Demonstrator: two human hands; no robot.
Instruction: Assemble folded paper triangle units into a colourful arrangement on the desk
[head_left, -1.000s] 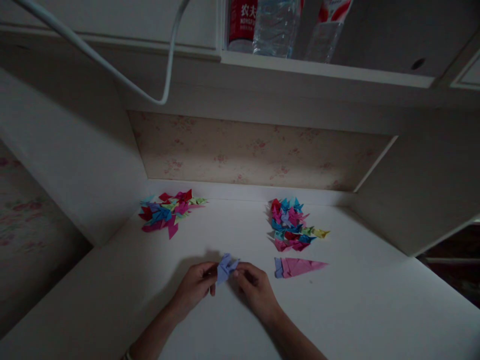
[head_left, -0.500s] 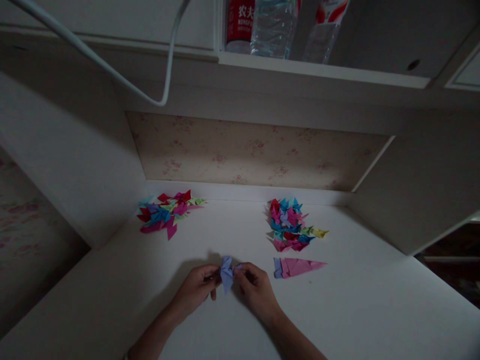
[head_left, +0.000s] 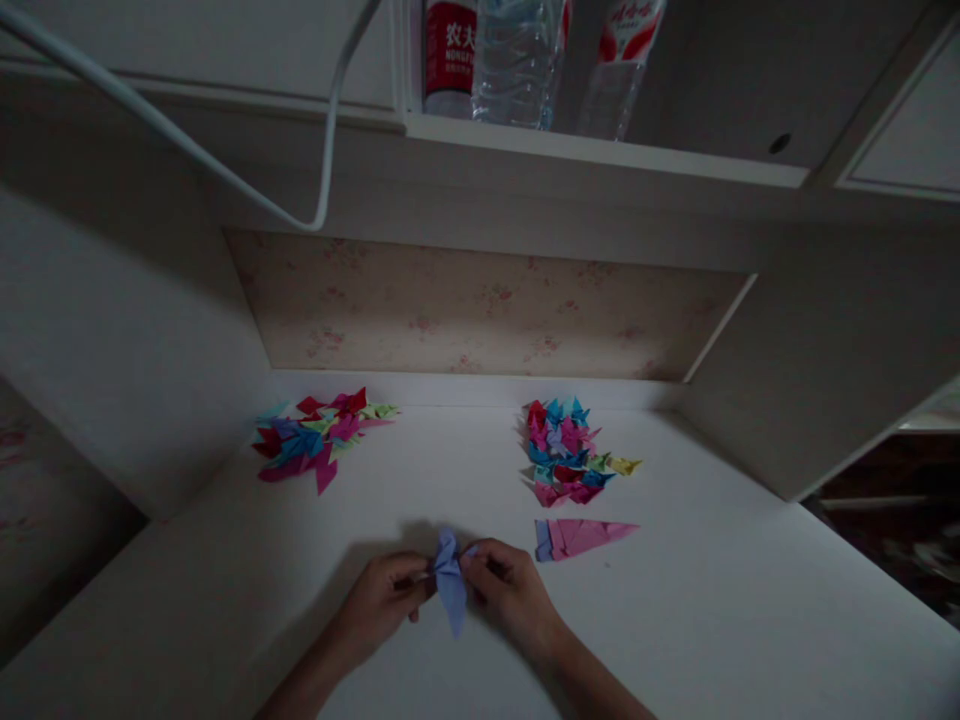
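Between my hands, just above the white tabletop, is a lavender origami crane [head_left: 451,584], partly folded out, with one long point hanging down toward me. My left hand [head_left: 386,598] pinches its left side between thumb and fingers. On the other side, my right hand [head_left: 511,592] grips a small right-hand tip of the same paper. A flat pink folded paper strip [head_left: 585,538] with a lavender end lies to the right of my right hand. Behind it sits a pile of small coloured origami cranes [head_left: 564,450].
Another heap of coloured folded papers [head_left: 319,435] lies at the back left. Overhead, a shelf holds plastic bottles [head_left: 517,65], and a white cable-like arm [head_left: 225,170] hangs down at upper left. Side panels and a flowered wall [head_left: 487,310] bound the white table [head_left: 712,600].
The lavender paper has opened out: a long flap now points down toward me, where before it was compact. Both hands keep their pinch. The view has shifted slightly.
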